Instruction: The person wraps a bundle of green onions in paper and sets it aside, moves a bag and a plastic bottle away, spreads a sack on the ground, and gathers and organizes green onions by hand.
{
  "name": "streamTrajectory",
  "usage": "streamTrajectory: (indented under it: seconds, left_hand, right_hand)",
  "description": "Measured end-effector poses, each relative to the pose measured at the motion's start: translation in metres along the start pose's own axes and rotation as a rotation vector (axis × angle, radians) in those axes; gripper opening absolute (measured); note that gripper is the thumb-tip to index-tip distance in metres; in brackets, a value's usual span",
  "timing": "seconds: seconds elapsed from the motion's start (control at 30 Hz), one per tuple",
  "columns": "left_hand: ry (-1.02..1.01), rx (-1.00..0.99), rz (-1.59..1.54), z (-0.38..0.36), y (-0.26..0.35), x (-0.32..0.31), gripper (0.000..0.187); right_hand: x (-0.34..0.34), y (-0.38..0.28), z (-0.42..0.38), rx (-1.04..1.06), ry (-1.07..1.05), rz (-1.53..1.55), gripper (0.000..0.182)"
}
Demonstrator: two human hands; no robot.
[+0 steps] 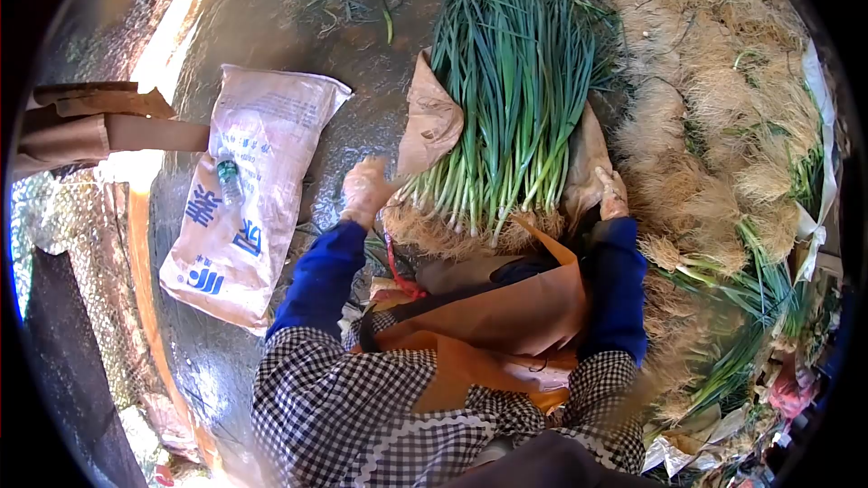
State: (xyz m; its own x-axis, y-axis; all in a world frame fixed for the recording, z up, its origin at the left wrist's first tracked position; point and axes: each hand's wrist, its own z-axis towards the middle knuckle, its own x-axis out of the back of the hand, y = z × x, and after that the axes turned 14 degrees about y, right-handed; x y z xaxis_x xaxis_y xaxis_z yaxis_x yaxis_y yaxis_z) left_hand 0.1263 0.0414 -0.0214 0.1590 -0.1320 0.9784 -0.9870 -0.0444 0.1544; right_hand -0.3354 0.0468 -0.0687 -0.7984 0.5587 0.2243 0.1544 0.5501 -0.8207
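The large bundle of green onions (515,90) lies on a brown wrap (430,122); steadying it well calls for even support from both sides, roots (434,231) level, stalks uncrushed. Left of the bundle's root end, the left hand (366,188) reaches out, its grip unclear; right of it, the right hand (613,193) has loosely spread fingers beside the wrap.

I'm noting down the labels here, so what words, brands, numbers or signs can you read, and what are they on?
"尿素", it seems: large blue upside-down characters on the sack.
Small print and blue logo on the sack: too blurred to read.
Bottle: too small to read.
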Motion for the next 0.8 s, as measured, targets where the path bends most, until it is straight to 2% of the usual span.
streamTrajectory:
  seconds: [0.03,0.07,0.1,0.17,0.2,0.27,0.3,0.37,0.43,0.47,0.5,0.57,0.6,0.67,0.73,0.77,0.8]
  left_hand:
    - [0.149,-0.037,-0.181,0.012,0.019,-0.004,0.075]
    - [0.286,-0.156,-0.174,0.022,0.026,-0.033,0.081]
    - [0.216,-0.172,-0.135,0.03,0.049,-0.029,0.073]
    - [0.001,-0.061,-0.295,0.052,0.055,-0.055,0.056]
    - [0.004,-0.056,-0.299,0.057,0.054,-0.077,0.056]
    - [0.394,0.352,-0.778,0.072,0.048,-0.11,0.039]
    - [0.406,0.429,-1.268,0.077,0.052,-0.102,0.03]
    - [0.267,0.347,-1.748,0.058,0.074,-0.041,0.027]
    - [0.155,0.323,-1.748,0.028,0.122,-0.03,0.027]
    - [0.13,0.218,-1.8,0.018,0.144,-0.039,0.027]
    - [0.1,0.113,-1.85,0.012,0.167,-0.051,0.027]
    - [0.292,0.157,-1.343,0.009,0.186,-0.192,0.029]
    - [0.313,0.159,-1.342,0.01,0.183,-0.177,0.029]
    - [0.133,0.113,-1.239,-0.007,0.174,-0.125,0.026]
    - [0.111,0.074,-1.117,-0.008,0.169,-0.1,0.024]
    - [-0.023,0.065,-1.096,-0.005,0.163,-0.089,0.026]
    - [0.018,-0.017,-1.156,-0.004,0.158,-0.085,0.029]
  right_hand:
    - [-0.003,-0.006,-0.009,-0.011,0.025,0.055,0.061]
    - [-0.003,-0.007,-0.011,-0.042,0.023,0.128,0.061]
    - [-0.004,-0.008,-0.013,-0.08,0.013,0.199,0.061]
    - [-0.008,-0.01,-0.018,-0.169,-0.012,0.338,0.061]
    - [-0.011,-0.009,-0.019,-0.226,-0.031,0.401,0.061]
    - [-0.025,-0.013,-0.021,-0.322,-0.08,0.485,0.061]
    - [-0.036,-0.014,-0.024,-0.339,-0.104,0.477,0.061]
    - [-0.063,-0.018,-0.033,-0.239,-0.154,0.368,0.061]
    - [-0.109,-0.03,-0.06,0.127,-0.179,-0.017,0.057]
    - [-0.132,-0.037,-0.074,0.305,-0.15,-0.2,0.055]
    - [-0.144,-0.024,-0.071,0.375,-0.262,-0.204,0.062]
    - [-0.155,-0.023,-0.072,0.333,-0.312,-0.535,0.07]
    - [-0.158,0.01,-0.039,0.446,-0.31,-0.609,0.071]
    - [-0.157,0.061,0.013,0.439,-0.343,-0.675,0.068]
    - [-0.162,0.066,0.018,0.453,-0.357,-0.683,0.058]
    - [-0.158,0.069,0.015,0.461,-0.338,-0.643,0.053]
    - [-0.153,0.073,0.014,0.468,-0.32,-0.603,0.048]
